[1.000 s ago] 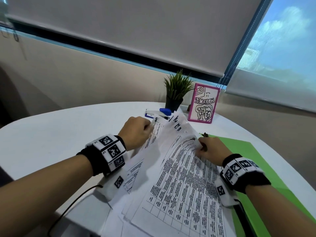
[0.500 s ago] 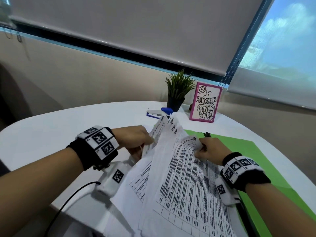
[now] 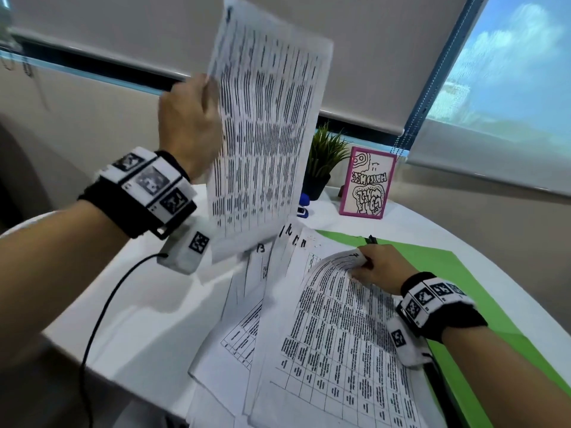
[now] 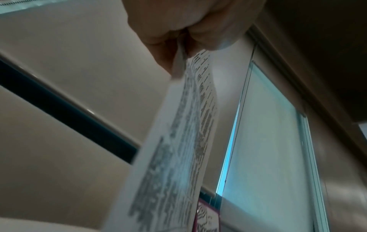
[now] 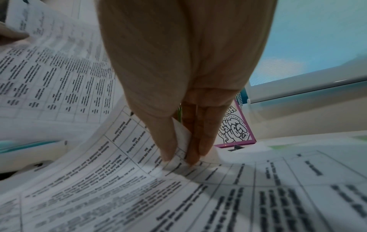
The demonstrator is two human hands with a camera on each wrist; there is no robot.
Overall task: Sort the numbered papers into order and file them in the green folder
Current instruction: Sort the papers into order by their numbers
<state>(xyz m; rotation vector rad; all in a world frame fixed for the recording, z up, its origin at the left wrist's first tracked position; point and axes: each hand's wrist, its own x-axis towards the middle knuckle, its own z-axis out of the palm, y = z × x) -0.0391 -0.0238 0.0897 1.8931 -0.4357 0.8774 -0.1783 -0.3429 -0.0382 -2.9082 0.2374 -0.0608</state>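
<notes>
My left hand [image 3: 191, 118] is raised high and pinches the left edge of a printed sheet [image 3: 265, 125] that hangs upright in the air; the left wrist view shows that sheet [image 4: 178, 141] clamped between thumb and fingers [image 4: 190, 31]. A fanned pile of numbered papers [image 3: 333, 350] lies on the white table [image 3: 139, 319], with handwritten numbers showing at its far corners. My right hand [image 3: 370, 267] pinches the curled far corner of the pile's top sheet [image 5: 119, 180], lifted off the rest. The green folder [image 3: 463, 279] lies open under and to the right of the pile.
At the back of the table stand a small potted plant [image 3: 324, 162] and a pink-framed drawing [image 3: 367, 183]. A blue and white stapler [image 3: 304, 206] lies behind the raised sheet. A dark pen [image 3: 372, 240] rests on the folder's far edge. A black cable [image 3: 102, 319] trails off the table's near left edge.
My left hand has pulled one sheet out of the pile and lifted it high above the table. My right hand stays on the top sheet's corner, now curled further up.
</notes>
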